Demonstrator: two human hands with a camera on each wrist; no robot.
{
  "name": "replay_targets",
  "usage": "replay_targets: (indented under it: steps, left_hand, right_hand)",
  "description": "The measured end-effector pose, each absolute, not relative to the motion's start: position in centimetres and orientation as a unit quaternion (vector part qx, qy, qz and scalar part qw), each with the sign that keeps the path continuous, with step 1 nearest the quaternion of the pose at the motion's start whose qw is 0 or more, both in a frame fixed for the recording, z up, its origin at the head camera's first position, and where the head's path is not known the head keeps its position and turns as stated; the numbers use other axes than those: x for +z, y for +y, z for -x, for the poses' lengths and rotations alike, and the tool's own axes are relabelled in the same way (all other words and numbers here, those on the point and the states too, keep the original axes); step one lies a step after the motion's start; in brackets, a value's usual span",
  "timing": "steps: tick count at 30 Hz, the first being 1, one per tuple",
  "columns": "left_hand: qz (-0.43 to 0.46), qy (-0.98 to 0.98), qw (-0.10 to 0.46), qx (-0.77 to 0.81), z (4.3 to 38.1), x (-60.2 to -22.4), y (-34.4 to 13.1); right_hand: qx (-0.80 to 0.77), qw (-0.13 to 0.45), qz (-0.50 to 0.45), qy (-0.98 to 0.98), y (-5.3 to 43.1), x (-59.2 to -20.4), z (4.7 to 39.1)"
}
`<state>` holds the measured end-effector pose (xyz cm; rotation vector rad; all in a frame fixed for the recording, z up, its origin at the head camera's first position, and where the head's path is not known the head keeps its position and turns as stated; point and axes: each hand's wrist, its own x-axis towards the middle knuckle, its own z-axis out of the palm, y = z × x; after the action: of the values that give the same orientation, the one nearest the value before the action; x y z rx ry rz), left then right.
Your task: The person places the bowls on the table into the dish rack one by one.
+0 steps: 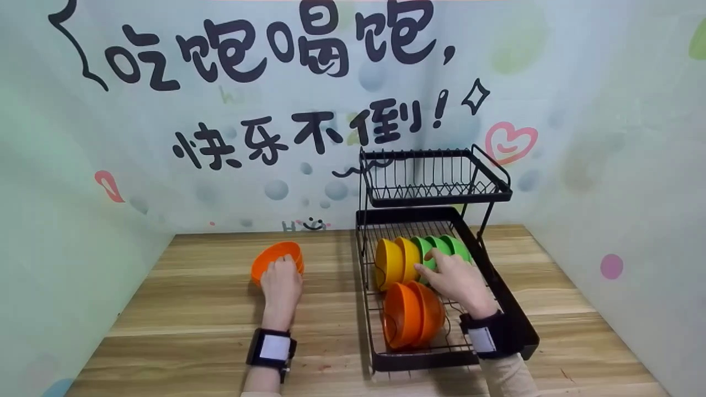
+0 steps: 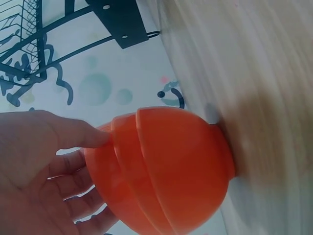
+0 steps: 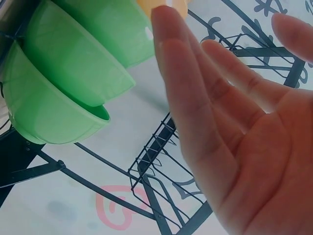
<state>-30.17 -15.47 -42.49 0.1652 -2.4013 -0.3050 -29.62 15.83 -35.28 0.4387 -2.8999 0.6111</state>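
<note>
My left hand (image 1: 282,281) grips a nested stack of orange bowls (image 2: 181,166) at the rim, thumb on one side and fingers on the other. The stack sits tilted on the table, its base towards the wood in the left wrist view. Over the dish rack, my right hand (image 1: 455,278) holds nothing, its fingers fairly straight beside the green bowls (image 3: 73,54). Two yellow bowls (image 1: 389,264) stand on edge left of the green ones. In front of them lean two orange bowls (image 1: 401,317). My right hand hides part of the green bowls.
The black two-tier dish rack (image 1: 424,361) stands on the right half of the wooden table (image 1: 193,325). Its upper wire tier (image 1: 436,199) rises at the back, above the lower tray. A printed wall sheet (image 1: 248,110) encloses the table behind and at both sides.
</note>
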Motion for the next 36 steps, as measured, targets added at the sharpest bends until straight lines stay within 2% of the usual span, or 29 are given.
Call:
replay_targets:
  steps: [11, 28, 36]
  left_hand:
    - [-0.062, -0.934, 0.335, -0.108, 29.9, -41.8, -15.4]
    - [0.017, -0.905, 0.413, -0.104, 29.8, -40.7, -15.0]
    - [0.082, -0.889, 0.441, -0.097, 29.7, -40.2, -14.4]
  right_hand:
    - [0.205, 0.075, -0.151, -0.964, 15.8, -35.3, 29.7]
    - [0.232, 0.091, -0.143, -0.958, 15.8, -35.1, 29.7]
    - [0.256, 0.096, -0.134, -0.952, 15.7, -34.9, 29.8]
